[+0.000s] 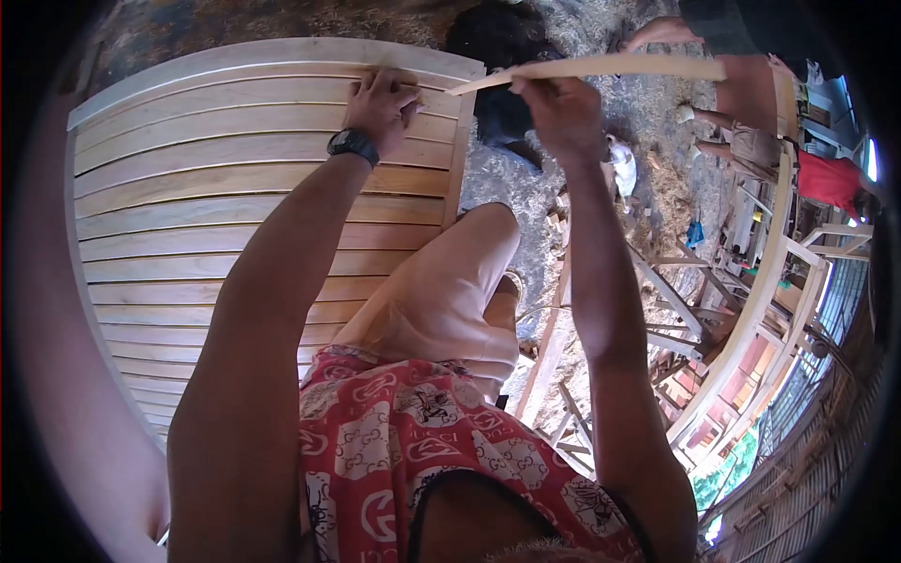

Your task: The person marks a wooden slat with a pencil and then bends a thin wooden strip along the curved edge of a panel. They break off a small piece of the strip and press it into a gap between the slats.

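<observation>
A slatted wooden panel [263, 178] with a pale frame lies in front of me on the left. My left hand [380, 111], a dark watch [353, 144] at its wrist, rests on the slats near the far right corner. Its fingers are bent and somewhat apart, with nothing visible in them. My right hand [565, 114] is closed around a long, thin wooden strip [638, 66] just beyond the panel's right edge. One end of the strip points onto the panel close to my left hand; the other reaches far right.
My bent knee [493, 225] is beside the panel's right edge. Shavings cover the ground [657, 131]. A person in red [831, 178] is at the far right, near timber frames [751, 338]. Another person's arm [666, 33] shows at the top. A blue item [694, 232] lies on the ground.
</observation>
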A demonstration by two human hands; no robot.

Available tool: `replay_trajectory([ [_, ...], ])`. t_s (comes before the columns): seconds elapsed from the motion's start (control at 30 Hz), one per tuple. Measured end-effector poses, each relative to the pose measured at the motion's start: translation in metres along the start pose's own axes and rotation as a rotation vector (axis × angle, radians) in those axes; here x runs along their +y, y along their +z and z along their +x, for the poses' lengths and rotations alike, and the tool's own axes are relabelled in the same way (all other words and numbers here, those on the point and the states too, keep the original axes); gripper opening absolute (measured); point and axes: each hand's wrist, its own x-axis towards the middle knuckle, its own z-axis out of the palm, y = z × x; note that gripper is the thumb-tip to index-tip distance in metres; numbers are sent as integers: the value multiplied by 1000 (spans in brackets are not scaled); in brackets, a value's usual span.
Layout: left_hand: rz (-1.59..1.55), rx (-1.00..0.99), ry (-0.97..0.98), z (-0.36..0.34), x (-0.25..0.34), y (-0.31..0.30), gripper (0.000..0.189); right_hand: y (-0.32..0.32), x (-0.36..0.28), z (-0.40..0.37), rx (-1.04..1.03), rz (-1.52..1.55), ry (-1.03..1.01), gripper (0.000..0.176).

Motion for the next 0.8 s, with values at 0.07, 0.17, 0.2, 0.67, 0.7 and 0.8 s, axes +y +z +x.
replay_trajectory([
  [0.07, -13, 6, 4, 1, 0, 0, 17, 23, 12, -6, 66, 153, -98, 13],
  [0.17, -28, 35, 25, 0, 0, -1, 17, 33, 12, -5, 109, 177, -151, 11],
  [0.2, -30, 60, 49, 1, 0, -1, 16, 34, 10, -4, 108, 180, -150, 11],
  [0.67, -21, 28, 27, 1, 1, -2, 17, 60, 22, 7, 133, 57, -254, 8],
  [0.7, -16, 30, 32, 1, 0, -1, 16, 57, 24, 10, 141, 54, -253, 8],
  [0.8, 4, 78, 59, 0, -2, 4, 14, 32, 8, 12, 94, -181, -353, 11],
])
